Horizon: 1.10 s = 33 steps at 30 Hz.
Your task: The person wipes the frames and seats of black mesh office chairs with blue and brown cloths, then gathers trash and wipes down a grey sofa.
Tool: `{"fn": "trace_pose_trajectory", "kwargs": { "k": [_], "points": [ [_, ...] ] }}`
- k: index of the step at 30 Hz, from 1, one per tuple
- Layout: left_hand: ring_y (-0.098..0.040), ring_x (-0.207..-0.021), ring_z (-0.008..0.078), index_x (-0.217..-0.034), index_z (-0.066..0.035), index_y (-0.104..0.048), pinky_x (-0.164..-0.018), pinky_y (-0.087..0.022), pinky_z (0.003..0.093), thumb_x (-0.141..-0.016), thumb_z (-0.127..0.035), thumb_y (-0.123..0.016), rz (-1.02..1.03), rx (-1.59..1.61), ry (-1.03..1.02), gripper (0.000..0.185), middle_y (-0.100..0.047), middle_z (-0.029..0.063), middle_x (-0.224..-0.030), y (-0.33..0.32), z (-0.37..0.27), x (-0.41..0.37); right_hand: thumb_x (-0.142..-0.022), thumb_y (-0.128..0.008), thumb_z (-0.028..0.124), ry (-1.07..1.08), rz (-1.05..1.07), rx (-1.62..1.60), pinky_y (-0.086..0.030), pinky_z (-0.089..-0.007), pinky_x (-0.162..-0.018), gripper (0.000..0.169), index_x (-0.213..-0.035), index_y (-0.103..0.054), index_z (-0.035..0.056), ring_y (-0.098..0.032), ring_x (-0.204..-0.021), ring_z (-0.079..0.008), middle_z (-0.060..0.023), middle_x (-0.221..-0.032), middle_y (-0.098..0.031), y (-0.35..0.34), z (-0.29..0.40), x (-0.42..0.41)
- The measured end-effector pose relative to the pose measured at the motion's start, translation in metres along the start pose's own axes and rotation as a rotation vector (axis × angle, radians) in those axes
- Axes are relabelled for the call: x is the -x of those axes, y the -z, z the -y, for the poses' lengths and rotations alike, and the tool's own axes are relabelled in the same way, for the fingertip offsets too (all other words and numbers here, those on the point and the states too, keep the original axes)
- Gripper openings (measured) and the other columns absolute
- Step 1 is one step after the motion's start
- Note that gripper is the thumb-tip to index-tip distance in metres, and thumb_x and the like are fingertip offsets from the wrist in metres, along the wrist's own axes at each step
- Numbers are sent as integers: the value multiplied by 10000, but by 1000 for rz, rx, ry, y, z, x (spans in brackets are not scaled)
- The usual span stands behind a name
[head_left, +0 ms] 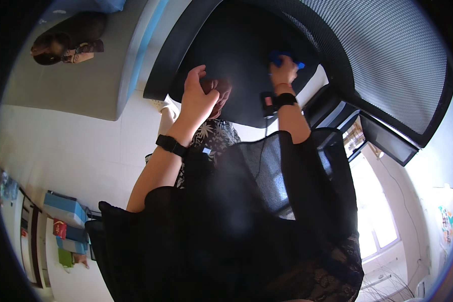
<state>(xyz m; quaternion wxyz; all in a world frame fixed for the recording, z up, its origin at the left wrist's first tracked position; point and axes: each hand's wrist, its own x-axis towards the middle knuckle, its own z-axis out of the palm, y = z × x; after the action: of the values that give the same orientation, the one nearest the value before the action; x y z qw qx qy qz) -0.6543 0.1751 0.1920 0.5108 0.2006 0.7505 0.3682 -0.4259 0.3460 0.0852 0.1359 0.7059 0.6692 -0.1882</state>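
Observation:
My right hand (284, 71) presses on the black seat (245, 49) of an office chair, shut on a blue object (275, 57) that is blurred and may be a cloth. Nearer the seat's left side, my left hand (200, 96) has its thumb and fingers curved apart. A crumpled reddish-brown thing (222, 92), perhaps a cloth, shows just behind the left thumb. Whether the left hand grips it I cannot tell. Black bands circle both wrists, and a small black device (267, 105) with a cable is at the right one.
The chair's mesh backrest (396, 56) rises at the upper right. Its armrests (162, 71) flank the seat. To the left stands a grey surface (71, 90) with a light-blue edge, bearing a dark brown object (53, 49). Several boxes (64, 207) are at the lower left.

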Motion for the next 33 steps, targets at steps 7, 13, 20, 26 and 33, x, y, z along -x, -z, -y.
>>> {"fn": "trace_pose_trajectory", "kwargs": {
  "k": [7,13,20,26,33],
  "points": [
    [-510,-1152,351,-1292,22,-408,-981,-408,394,-701,-81,-592,-37,40,10,628,-507,245,-1227,8,-24,7,-696,-670,37,889,-255,-79,-467,-425,-923,410,-1080,-661,181,-548,-1037,-331,-158,-1137,-560,71,95,25],
    [-513,-1145,296,-1313,4,-385,-981,-411,366,-713,-39,-578,-37,18,-48,632,-487,224,-1246,14,-29,8,-742,-600,6,921,-452,213,-474,-403,-904,465,-1156,-659,210,-583,-991,-318,-131,-1120,-586,113,75,-23],
    [-506,-1167,311,-1314,-3,-388,-991,-402,361,-712,-52,-582,4,56,-26,634,-488,240,-1257,13,-36,3,-782,-575,7,62,-413,-33,-457,-434,-947,494,-1265,-552,109,-547,-1066,-389,-246,-1210,-509,100,-54,8],
    [-510,-1144,353,-1287,13,-420,-997,-391,398,-695,-57,-576,-62,100,3,617,-508,234,-1231,14,-9,17,-789,-594,19,276,-390,-301,-385,-422,-1011,478,-1256,-508,72,-493,-1140,-360,-182,-1210,-524,51,13,-28],
    [-481,-1189,314,-1328,2,-386,-1014,-387,375,-725,-41,-561,47,-80,39,629,-460,233,-1280,27,-17,26,-820,-558,7,1038,-242,195,-426,-404,-1021,436,-1196,-595,225,-500,-1227,-284,-105,-1215,-586,0,133,-18]
  ]
}}
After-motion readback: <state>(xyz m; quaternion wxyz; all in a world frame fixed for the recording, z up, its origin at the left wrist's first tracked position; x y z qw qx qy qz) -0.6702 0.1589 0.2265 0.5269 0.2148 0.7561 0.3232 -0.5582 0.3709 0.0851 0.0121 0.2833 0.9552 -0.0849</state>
